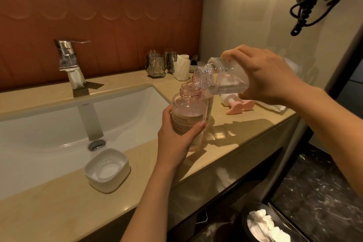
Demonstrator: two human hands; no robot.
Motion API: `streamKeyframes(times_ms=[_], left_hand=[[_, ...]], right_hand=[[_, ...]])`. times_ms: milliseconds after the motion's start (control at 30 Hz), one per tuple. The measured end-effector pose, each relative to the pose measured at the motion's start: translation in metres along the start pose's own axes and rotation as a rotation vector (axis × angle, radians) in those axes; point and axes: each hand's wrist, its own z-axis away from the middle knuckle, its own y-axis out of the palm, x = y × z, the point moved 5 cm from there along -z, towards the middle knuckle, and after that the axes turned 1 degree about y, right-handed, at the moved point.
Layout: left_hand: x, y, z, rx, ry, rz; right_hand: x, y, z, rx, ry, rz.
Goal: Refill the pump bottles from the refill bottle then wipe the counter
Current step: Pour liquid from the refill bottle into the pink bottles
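Note:
My left hand (174,139) grips a pink pump bottle (188,112) with its pump off, upright on the beige counter (59,208). My right hand (263,72) holds a clear refill bottle (220,78) tilted over it, mouth down to the left. Clear liquid runs from the refill bottle's mouth into the pink bottle's open neck. A second pump bottle (210,108) stands just behind the first, mostly hidden. Pink pump heads (238,106) lie on the counter to the right, next to a white cloth (273,106).
A white sink (59,127) with a chrome tap (68,61) lies to the left. A white soap dish (107,170) sits at the front rim. Glasses (156,65) and a paper-wrapped cup (182,68) stand at the back. A bin with tissue (263,224) is below.

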Motion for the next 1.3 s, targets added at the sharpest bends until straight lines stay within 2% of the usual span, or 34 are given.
streamKeyframes(times_ms=[1300], left_hand=[[0.011,-0.001,-0.005,-0.01,-0.005,-0.057]], right_hand=[[-0.002,0.001,0.003,-0.002,0.002,-0.019]])
